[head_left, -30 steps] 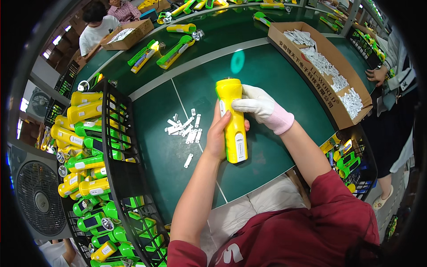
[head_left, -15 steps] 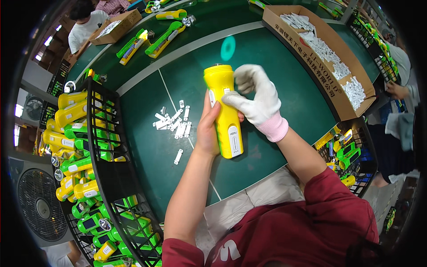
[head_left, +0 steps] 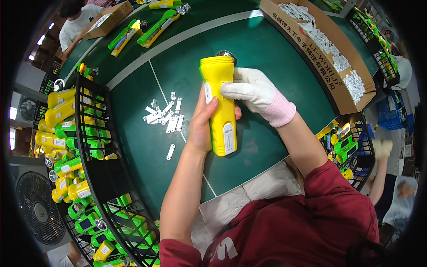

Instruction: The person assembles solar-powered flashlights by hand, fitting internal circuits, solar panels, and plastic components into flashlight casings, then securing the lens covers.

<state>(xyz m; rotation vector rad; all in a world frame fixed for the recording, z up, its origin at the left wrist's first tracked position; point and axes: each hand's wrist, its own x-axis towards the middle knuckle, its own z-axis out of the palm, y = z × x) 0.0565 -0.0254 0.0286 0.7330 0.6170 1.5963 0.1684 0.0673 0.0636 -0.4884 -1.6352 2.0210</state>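
Gloved right hand [head_left: 255, 91] shifted onto glossy yellow plastic torch [head_left: 220, 104].

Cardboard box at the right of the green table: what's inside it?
The long brown cardboard box holds a loose heap of small white flat pieces, piled along its length. Whatever lies beneath that heap, and the box floor, is covered; its far end is cut off by the picture's rim.

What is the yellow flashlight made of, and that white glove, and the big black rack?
The yellow flashlight looks like smooth, glossy moulded plastic: it shines evenly. The glove on the right hand looks like knitted cloth, white with a ribbed pink cuff. The black rack seems to be thin metal wire with a dark coating, though it might be plastic; the picture leaves that open.
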